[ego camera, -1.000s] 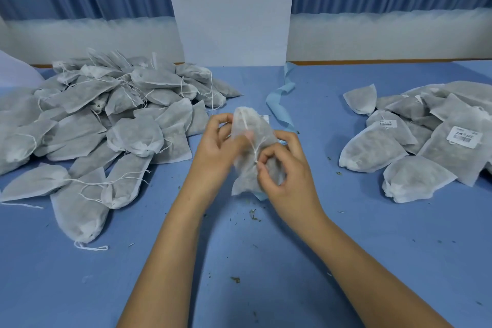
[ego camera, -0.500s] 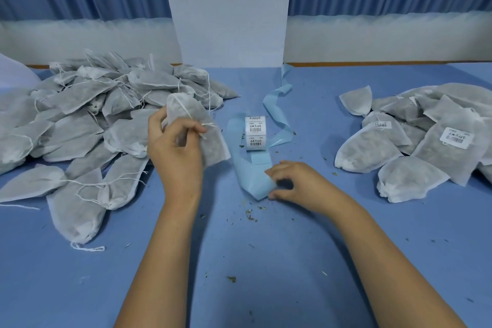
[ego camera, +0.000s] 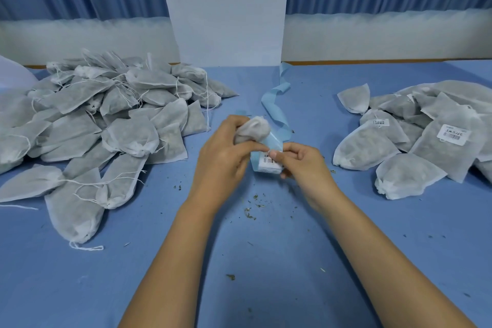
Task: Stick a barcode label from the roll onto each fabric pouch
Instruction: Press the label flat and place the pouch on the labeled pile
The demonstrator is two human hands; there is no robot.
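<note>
Peeling step, by the look of it. Right hand [ego camera: 300, 162] pinching the edge of a barcode label [ego camera: 269, 162] on the blue backing strip [ego camera: 274, 114]; left hand [ego camera: 226, 152] bunched around one fabric pouch [ego camera: 253, 129], just above the pinch and touching the strip. Roll itself hidden behind the hands. Well to the left of the grip, a heap of unlabelled pouches [ego camera: 106, 125]; well to the right, labelled pouches [ego camera: 426, 138]. Next, probably: lifting the label clean off the backing, flattening the held pouch, pressing the label on smoothly.
</note>
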